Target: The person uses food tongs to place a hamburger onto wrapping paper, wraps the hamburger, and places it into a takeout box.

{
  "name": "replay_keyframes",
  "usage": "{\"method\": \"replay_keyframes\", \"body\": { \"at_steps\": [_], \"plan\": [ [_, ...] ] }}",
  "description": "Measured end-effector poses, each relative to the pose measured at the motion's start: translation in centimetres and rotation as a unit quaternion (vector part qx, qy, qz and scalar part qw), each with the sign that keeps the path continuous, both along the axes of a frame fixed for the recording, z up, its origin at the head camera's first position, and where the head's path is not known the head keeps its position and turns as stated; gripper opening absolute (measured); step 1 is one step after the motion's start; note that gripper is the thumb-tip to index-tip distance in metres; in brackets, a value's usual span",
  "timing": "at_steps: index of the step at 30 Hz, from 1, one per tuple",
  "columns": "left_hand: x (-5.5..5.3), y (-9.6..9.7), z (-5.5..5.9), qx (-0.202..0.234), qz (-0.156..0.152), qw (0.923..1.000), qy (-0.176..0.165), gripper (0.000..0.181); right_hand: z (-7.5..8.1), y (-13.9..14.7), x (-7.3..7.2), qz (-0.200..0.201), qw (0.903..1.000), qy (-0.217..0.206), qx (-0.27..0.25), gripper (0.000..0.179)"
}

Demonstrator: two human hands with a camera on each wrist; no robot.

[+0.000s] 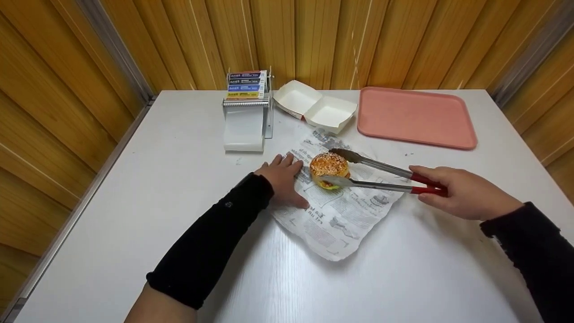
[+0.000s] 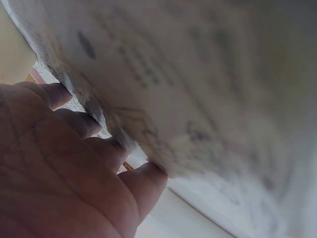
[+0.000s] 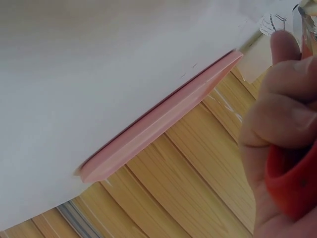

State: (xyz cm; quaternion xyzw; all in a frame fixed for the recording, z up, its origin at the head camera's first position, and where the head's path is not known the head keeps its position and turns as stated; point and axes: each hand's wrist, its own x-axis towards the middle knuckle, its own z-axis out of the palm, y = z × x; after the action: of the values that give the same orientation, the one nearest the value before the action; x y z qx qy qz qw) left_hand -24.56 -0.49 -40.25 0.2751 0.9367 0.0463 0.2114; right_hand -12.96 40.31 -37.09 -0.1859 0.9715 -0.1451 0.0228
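A sesame-topped burger [image 1: 329, 168] sits on a sheet of newsprint-patterned wrapping paper [image 1: 332, 233] in the head view. Metal tongs [image 1: 383, 167] with red handles are in my right hand [image 1: 466, 190], one tip at the bun's far side and the other along its near side. The right wrist view shows my fingers [image 3: 282, 111] around the red handle [image 3: 292, 186]. My left hand [image 1: 282, 179] rests, fingers spread, on the paper's left edge, beside the burger. In the left wrist view the fingertips [image 2: 153, 173] are at the paper's edge, and the paper fills much of the picture.
An unfolded white burger box [image 1: 329, 112] stands behind the paper. To its right lies a pink tray [image 1: 417, 119]. A metal label dispenser [image 1: 244, 128] with coloured label rolls is at the back left. Yellow wood-look panels [image 1: 314, 40] border the white table [image 1: 179, 170].
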Motion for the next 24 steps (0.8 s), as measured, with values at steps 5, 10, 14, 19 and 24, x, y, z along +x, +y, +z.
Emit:
{"method": "replay_keyframes", "body": {
  "at_steps": [5, 10, 14, 19, 24],
  "plan": [
    [0.1, 0.1, 0.1, -0.004, 0.004, 1.0000, -0.001, 0.121, -0.2, 0.0, 0.1, -0.005, 0.9999, 0.016, -0.001, 0.070],
    [0.2, 0.1, 0.1, -0.008, 0.004, 1.0000, 0.000, 0.122, -0.3, 0.0, 0.1, -0.005, 0.9992, 0.031, -0.023, 0.072],
    [0.3, 0.1, 0.1, -0.008, 0.003, 1.0000, 0.002, 0.121, -0.2, 0.0, 0.0, -0.014, 0.9969, 0.059, -0.051, 0.066],
    [0.2, 0.1, 0.0, -0.008, 0.001, 1.0000, 0.002, 0.121, 0.3, 0.0, -0.8, -0.068, 0.9914, 0.055, -0.097, 0.062],
    [0.0, 0.1, -0.2, -0.007, 0.002, 1.0000, 0.002, 0.122, 1.0, 0.3, -2.8, -0.176, 0.9755, 0.021, -0.130, 0.061]
  ]
}}
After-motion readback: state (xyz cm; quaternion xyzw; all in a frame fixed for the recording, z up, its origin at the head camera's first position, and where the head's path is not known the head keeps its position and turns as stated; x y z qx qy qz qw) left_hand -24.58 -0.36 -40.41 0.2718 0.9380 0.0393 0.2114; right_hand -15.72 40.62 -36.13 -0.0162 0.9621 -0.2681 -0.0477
